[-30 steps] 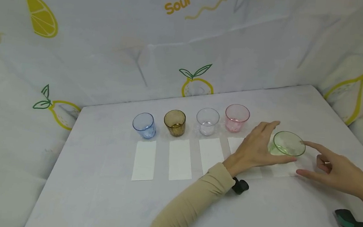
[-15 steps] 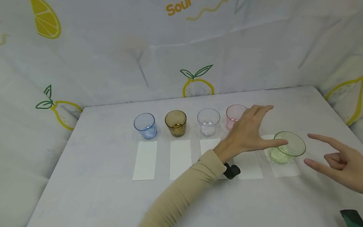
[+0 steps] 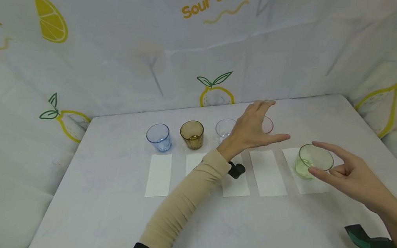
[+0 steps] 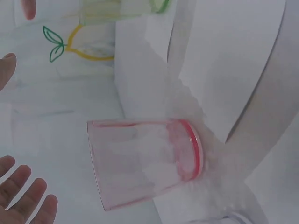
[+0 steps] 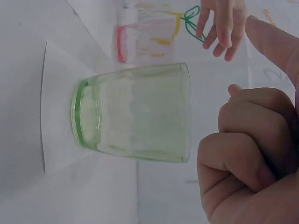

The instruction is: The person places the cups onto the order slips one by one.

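A green-tinted glass [image 3: 301, 167] stands upright on the rightmost white paper strip [image 3: 308, 186]. Beside its rim is my right hand [image 3: 355, 177], thumb and index finger spread and the other fingers curled in. The right wrist view shows a gap between that hand and the green glass [image 5: 140, 114]. My left hand [image 3: 249, 130] hovers by the pink glass [image 3: 268, 126], thumb apart from fingers, holding nothing. It hides part of the pink glass and of a clear glass [image 3: 223, 130]; the left wrist view shows the pink glass [image 4: 145, 161] upright, apart from the fingers.
Farther left in the row stand a brown glass [image 3: 192, 135] and a blue glass [image 3: 159, 137]. White paper strips lie in front of them, among them the leftmost strip [image 3: 159, 175] and another strip [image 3: 268, 175]. A lemon-printed cloth [image 3: 130, 47] hangs behind the table.
My left hand has come off the green glass and moved left to beside the pink one. The right hand drew back, then came in over the green glass's rim. The green glass stands on the strip.
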{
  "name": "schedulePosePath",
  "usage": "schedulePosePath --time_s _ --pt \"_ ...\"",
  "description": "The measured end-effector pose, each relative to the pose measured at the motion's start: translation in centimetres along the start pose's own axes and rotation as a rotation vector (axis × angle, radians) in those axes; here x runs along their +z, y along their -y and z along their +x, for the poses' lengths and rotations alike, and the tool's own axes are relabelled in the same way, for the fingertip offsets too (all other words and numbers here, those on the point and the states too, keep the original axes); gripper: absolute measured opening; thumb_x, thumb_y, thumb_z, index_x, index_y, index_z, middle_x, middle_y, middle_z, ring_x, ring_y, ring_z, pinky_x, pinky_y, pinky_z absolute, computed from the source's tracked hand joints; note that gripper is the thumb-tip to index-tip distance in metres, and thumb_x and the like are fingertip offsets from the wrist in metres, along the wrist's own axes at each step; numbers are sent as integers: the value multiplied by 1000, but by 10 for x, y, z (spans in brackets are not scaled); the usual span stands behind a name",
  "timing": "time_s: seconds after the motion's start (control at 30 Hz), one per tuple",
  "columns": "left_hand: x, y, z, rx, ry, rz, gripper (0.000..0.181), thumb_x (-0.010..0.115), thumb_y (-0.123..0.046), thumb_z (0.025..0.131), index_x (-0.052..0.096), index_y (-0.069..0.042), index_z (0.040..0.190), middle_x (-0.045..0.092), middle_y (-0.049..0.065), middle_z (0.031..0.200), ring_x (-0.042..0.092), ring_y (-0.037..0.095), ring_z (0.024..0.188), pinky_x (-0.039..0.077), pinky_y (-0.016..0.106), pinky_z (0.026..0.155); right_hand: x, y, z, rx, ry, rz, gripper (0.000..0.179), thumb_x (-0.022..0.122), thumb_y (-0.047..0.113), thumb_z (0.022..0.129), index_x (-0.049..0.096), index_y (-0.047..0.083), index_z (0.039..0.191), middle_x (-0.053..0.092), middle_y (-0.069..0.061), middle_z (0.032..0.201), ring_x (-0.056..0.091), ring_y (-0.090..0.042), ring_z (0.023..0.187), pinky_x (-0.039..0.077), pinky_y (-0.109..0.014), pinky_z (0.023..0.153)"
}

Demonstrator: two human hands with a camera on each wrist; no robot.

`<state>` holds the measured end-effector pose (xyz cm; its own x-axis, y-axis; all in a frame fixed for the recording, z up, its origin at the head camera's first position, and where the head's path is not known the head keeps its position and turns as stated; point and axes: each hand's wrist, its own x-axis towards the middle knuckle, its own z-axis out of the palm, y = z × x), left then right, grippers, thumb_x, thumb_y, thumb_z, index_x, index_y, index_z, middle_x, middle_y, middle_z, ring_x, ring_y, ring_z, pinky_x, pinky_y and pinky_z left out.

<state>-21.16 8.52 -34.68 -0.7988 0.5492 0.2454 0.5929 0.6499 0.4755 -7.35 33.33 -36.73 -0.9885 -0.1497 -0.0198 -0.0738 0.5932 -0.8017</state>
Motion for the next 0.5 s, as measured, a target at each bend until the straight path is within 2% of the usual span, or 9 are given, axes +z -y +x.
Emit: schedulePosePath --time_s 0.17,0.33,0.5 --pt "-5 16 2 -28 2 2 96 79 -62 79 40 -18 155 46 2 154 45 17 142 52 35 108 11 6 3 -15 52 52 64 71 14 96 42 27 152 17 -5 57 14 -23 50 21 -33 42" --pt "-5 27 3 -57 29 5 97 78 -61 80 39 -17 157 45 3 157 44 19 145 51 38 110 21 6 6 -54 83 43 67 73 14 95 42 28 153 18 -5 57 15 -18 48 24 -31 43" --pt "-3 34 3 -70 66 32 97 78 -61 81 37 -16 157 43 5 158 44 21 145 51 40 109 32 8 7 -65 110 64 69 74 16 95 40 22 155 17 -5 58 15 -15 48 23 -29 42"
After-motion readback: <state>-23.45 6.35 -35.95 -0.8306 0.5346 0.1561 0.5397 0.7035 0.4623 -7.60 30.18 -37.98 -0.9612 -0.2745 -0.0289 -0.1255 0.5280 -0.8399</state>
